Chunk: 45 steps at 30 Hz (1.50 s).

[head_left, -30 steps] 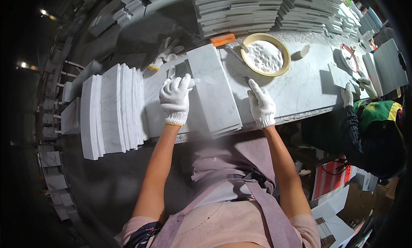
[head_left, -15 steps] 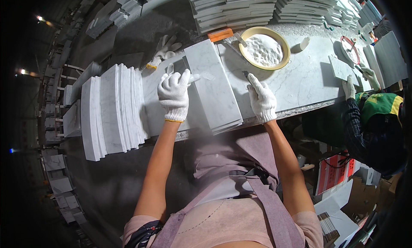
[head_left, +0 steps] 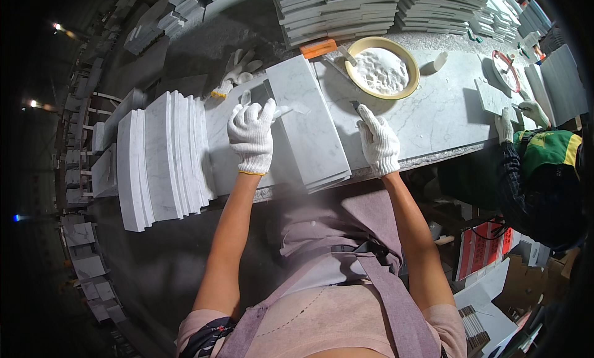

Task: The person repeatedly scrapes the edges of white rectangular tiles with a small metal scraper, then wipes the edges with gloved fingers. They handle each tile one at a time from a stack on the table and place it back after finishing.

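My left hand (head_left: 252, 137), in a white knit glove, is closed around a translucent squeeze bottle (head_left: 245, 98). Its nozzle (head_left: 282, 112) points right, over the upper face of a pale grey-veined marble tile (head_left: 309, 126). A faint glossy streak shows on the tile by the nozzle tip. This tile lies on at least one other, their near ends jutting past the bench edge. To the right of them, my gloved right hand (head_left: 379, 141) pinches a small dark-tipped tool (head_left: 354, 105), apart from the tile. Most of the tool is hidden by the fingers.
A yellow-rimmed bowl of white powder (head_left: 405, 89) and a small white bottle (head_left: 440, 61) sit on the marble bench top (head_left: 436, 120). An orange block (head_left: 318, 48) and loose gloves (head_left: 235, 73) lie beyond. Upright tiles (head_left: 162, 157) stand left. A co-worker's gloved hand (head_left: 504, 126) holds a tile at right.
My hands hold nearly the same places, with the bottle and tool still in them. At the far right, the co-worker's hands have shifted slightly.
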Available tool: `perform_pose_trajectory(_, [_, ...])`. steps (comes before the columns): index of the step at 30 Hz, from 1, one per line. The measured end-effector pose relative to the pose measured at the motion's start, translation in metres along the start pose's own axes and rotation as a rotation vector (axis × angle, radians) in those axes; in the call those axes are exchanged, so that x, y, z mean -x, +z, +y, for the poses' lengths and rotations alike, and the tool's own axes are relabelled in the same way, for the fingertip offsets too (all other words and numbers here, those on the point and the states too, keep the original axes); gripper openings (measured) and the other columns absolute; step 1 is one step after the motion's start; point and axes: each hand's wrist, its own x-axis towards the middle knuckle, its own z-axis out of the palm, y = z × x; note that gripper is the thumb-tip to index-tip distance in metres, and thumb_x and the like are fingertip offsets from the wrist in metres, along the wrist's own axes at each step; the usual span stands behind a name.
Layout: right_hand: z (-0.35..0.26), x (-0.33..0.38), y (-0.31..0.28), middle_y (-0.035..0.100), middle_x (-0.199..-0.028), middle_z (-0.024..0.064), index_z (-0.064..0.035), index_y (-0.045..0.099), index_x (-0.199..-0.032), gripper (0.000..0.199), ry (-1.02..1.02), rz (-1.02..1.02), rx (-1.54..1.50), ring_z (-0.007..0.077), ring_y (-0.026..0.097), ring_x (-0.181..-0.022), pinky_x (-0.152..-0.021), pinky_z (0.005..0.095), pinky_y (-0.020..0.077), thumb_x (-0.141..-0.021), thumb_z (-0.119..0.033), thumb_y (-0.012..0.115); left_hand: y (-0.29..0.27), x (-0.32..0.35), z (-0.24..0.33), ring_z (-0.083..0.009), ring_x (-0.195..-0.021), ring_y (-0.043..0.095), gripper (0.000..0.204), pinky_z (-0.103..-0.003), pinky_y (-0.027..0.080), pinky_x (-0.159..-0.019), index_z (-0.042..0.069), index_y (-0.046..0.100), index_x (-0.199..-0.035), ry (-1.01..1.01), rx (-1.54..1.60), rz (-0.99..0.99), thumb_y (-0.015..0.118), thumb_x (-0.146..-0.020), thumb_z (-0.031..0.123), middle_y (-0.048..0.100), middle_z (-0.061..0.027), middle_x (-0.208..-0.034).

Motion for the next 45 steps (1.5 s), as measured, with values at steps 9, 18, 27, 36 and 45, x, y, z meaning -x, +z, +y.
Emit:
perform_pose_trajectory(9, [-0.001,0.000,0.000,0.072,-0.105,0.0160,-0.0285,0.065,-0.146,0.046,0.018,-0.011,-0.024,0.0361,0.072,-0.093,-0.082,0.0459,0.0575,-0.100,-0.023,0.068,0.005,0.002,-0.003,-0.0219,-0.101,0.067,0.033,-0.046,0.058,-0.097,0.025,0.081,-0.112,0.021,-0.044,0.035,0.081,-0.080,0.015,0.062,0.0011,-0.097])
perform_pose_trajectory(18, [-0.002,-0.001,-0.002,0.073,-0.104,0.0157,-0.0290,0.065,-0.146,0.046,0.049,-0.037,0.001,0.0357,0.072,-0.093,-0.081,0.0458,0.0576,-0.100,-0.025,0.068,0.003,0.001,-0.003,-0.0220,-0.102,0.067,0.033,-0.046,0.057,-0.100,0.024,0.081,-0.113,0.030,-0.033,0.030,0.080,-0.081,0.015,0.063,0.0009,-0.099])
perform_pose_trajectory(27, [0.000,-0.001,0.001,0.073,-0.102,0.0154,-0.0287,0.066,-0.145,0.046,0.008,0.006,0.009,0.0353,0.072,-0.090,-0.079,0.0462,0.0576,-0.099,-0.024,0.069,0.001,0.001,0.000,-0.0246,-0.102,0.068,0.034,-0.049,0.055,-0.105,0.023,0.080,-0.116,-0.024,0.005,-0.006,0.077,-0.083,0.015,0.064,-0.0006,-0.100])
perform_pose_trajectory(36, [0.000,0.000,0.000,0.073,-0.101,0.0160,-0.0283,0.066,-0.146,0.048,-0.006,0.012,-0.017,0.0357,0.072,-0.089,-0.078,0.0462,0.0575,-0.099,-0.022,0.069,0.009,0.009,-0.004,-0.0265,-0.107,0.066,0.047,-0.049,0.054,-0.104,0.023,0.077,-0.123,-0.031,0.032,-0.010,0.083,-0.077,0.014,0.067,0.0000,-0.108])
perform_pose_trajectory(45, [-0.002,-0.003,-0.001,0.072,-0.102,0.0158,-0.0290,0.064,-0.149,0.051,-0.023,0.038,-0.053,0.0366,0.072,-0.089,-0.078,0.0467,0.0584,-0.099,-0.020,0.070,0.020,0.029,0.002,-0.0274,-0.110,0.066,0.055,-0.047,0.052,-0.097,0.028,0.075,-0.129,-0.261,0.043,-0.059,0.091,-0.077,0.021,0.069,0.0014,-0.118])
